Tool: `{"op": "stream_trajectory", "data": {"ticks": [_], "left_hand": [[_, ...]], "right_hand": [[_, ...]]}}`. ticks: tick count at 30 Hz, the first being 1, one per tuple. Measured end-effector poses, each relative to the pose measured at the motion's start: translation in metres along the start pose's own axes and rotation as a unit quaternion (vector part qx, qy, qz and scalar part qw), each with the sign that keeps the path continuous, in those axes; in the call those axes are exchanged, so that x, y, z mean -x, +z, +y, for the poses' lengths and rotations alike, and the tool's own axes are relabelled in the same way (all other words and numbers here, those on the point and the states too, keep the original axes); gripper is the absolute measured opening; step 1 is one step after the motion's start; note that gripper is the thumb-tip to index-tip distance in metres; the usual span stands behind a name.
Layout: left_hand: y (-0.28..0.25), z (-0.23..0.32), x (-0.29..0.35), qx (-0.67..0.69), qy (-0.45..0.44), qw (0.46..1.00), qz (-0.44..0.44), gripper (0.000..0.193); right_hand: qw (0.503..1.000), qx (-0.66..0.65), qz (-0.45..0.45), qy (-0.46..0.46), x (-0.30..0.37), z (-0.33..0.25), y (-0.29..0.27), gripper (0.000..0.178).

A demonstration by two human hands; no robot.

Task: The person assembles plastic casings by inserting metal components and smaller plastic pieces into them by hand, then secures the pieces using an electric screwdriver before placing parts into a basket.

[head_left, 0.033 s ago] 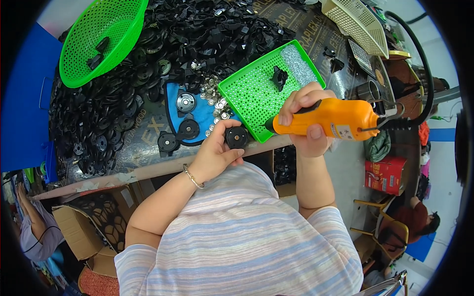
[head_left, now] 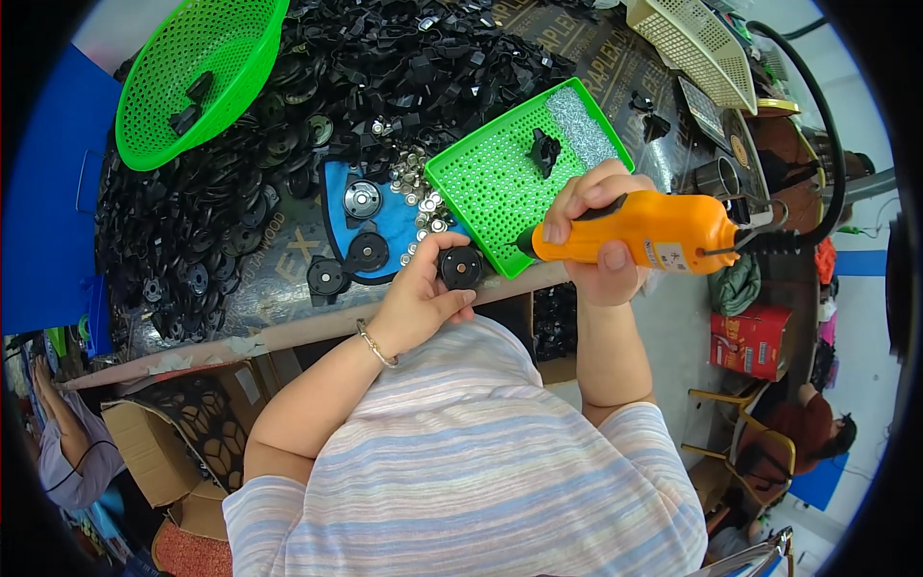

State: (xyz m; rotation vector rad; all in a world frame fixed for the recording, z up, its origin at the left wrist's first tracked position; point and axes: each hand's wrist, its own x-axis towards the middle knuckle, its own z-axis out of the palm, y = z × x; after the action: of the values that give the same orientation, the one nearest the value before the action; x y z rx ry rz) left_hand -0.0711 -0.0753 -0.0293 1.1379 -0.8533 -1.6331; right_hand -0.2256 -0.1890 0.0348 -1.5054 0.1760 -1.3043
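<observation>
The electric screwdriver (head_left: 681,229) has a smooth orange plastic body with a black nose and a ribbed black cord sleeve; the right hand (head_left: 611,273) wraps its fingers and thumb fully round it. The green perforated plastic tray (head_left: 481,183) lies aslant by the table's (head_left: 279,322) near edge, carrying glittering silver metal bits (head_left: 580,125) at its far right end; the right hand and screwdriver cover part of its right side. Left of it, coin-like silver discs (head_left: 430,219) lie partly on a blue cloth (head_left: 401,254), and a heap of glossy black parts (head_left: 452,72) spreads toward the far edge. At the near edge, beside the tray's near corner, the left hand (head_left: 423,296) pinches a round black part (head_left: 461,268) by its rim, brass-coloured at its centre.
</observation>
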Motion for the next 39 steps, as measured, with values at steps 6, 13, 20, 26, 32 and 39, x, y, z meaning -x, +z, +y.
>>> {"op": "stream_trajectory", "data": {"ticks": [6, 13, 20, 26, 32, 39], "left_hand": [[-0.002, -0.002, -0.001, 0.01, 0.001, 1.0, 0.0, 0.051], [0.001, -0.003, -0.002, -0.013, 0.004, 1.0, 0.016, 0.047], [0.001, -0.005, -0.002, -0.032, 0.01, 0.999, 0.02, 0.045], [0.001, -0.003, -0.003, -0.033, 0.013, 0.999, 0.031, 0.045], [-0.001, -0.004, -0.004, -0.027, 0.005, 0.999, 0.038, 0.044], [-0.011, 0.044, 0.016, -0.087, 0.025, 0.993, 0.078, 0.05]], "right_hand": [[0.997, -0.048, -0.008, -0.051, -0.008, -0.02, 0.003, 0.044], [0.992, -0.098, -0.072, -0.033, -0.005, -0.028, 0.033, 0.045], [0.993, -0.057, -0.1, 0.036, 0.001, -0.022, 0.042, 0.046], [0.99, -0.066, -0.115, 0.037, -0.001, -0.018, 0.041, 0.045], [0.985, -0.087, -0.146, 0.021, -0.01, -0.021, 0.038, 0.048], [0.974, -0.208, -0.091, 0.012, -0.018, -0.036, 0.02, 0.043]]}}
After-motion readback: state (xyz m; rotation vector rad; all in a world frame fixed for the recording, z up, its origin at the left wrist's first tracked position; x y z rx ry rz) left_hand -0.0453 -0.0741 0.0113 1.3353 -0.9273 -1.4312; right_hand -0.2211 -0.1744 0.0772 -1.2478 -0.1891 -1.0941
